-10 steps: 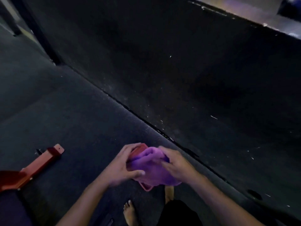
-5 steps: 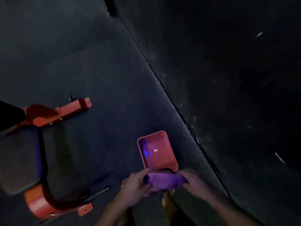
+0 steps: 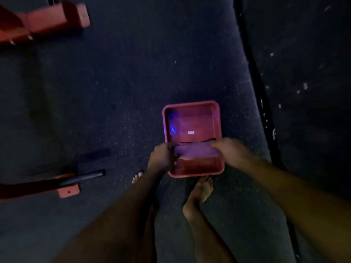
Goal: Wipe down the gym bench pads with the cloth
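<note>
A purple cloth (image 3: 195,151) is stretched between my two hands over the near half of a red rectangular tub (image 3: 191,106) that stands on the dark gym floor. My left hand (image 3: 161,155) grips the cloth's left end at the tub's left wall. My right hand (image 3: 230,151) grips its right end at the tub's right wall. The tub's inside gleams, with a small white mark at its middle. No bench pad shows; only red bench frame parts (image 3: 47,19) are visible at the upper left.
A red frame foot (image 3: 68,191) with a black bar (image 3: 85,176) lies at the lower left. My bare feet (image 3: 201,190) stand just behind the tub. A dark floor seam (image 3: 256,82) runs down the right side.
The camera has tipped further down and closer. Both hands have lowered the cloth from in front of me into the tub's near half and spread it sideways.
</note>
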{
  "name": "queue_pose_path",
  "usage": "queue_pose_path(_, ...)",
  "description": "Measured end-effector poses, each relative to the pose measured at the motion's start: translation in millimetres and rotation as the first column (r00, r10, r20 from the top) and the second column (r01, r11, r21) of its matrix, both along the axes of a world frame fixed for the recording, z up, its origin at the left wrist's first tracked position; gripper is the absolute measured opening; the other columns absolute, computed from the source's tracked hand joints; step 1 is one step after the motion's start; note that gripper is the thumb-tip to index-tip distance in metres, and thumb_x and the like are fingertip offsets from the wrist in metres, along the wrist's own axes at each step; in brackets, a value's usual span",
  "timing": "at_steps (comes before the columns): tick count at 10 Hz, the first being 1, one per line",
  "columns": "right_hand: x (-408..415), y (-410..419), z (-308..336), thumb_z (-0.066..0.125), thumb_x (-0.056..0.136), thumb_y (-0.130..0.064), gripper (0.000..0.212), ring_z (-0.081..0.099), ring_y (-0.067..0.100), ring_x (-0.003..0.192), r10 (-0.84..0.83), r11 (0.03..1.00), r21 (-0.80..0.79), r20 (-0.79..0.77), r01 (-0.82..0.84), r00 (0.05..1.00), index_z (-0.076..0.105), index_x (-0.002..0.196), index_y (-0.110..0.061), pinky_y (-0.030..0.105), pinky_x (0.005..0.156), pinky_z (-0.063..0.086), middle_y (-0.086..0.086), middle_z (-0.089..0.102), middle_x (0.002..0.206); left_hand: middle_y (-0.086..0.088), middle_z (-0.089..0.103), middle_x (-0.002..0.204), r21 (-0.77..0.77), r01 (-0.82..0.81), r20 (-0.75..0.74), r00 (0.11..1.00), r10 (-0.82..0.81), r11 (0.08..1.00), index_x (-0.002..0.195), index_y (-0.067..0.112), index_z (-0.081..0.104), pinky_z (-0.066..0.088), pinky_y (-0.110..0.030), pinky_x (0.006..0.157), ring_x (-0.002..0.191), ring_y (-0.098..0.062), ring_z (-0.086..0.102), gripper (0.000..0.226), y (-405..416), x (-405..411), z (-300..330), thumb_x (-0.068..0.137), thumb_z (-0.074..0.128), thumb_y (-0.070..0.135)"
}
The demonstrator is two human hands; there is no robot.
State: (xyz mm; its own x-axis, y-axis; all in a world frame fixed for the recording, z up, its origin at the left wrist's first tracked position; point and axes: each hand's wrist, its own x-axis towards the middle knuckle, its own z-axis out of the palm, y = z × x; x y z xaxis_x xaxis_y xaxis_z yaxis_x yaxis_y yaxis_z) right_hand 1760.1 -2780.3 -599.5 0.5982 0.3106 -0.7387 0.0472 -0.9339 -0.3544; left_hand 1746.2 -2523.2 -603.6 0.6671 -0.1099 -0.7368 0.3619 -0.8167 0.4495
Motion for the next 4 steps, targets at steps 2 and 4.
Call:
queue_pose_path(2,36,0,-69,0.056,0.093,0.001,0.026,0.064,0.034,0.099,-0.063,0.998,0.009,0.219,0.063,0.974,0.072,0.111,-0.009,0.042,0.086,0.053,0.015,0.07,0.111,-0.005,0.076,0.099,-0.061,-0.21,0.115,0.97,0.216,0.976,0.12,0.021,0.076,0.052,-0.031,0.083,0.096,-0.023,0.07,0.034,-12,27,-72,0.088,0.072,0.012)
queue_pose_path(4,9,-13,-96,0.058,0.094,0.001,0.042,0.055,0.03,0.12,0.055,0.998,-0.016,0.32,-0.053,0.946,0.063,0.133,-0.014,0.05,0.096,0.053,0.01,0.063,0.133,-0.006,0.069,0.135,-0.108,0.012,0.115,0.993,0.001,0.994,0.135,0.018,0.069,0.05,-0.035,0.104,0.121,-0.027,0.067,0.048,-13,15,-103,0.089,0.073,0.006)
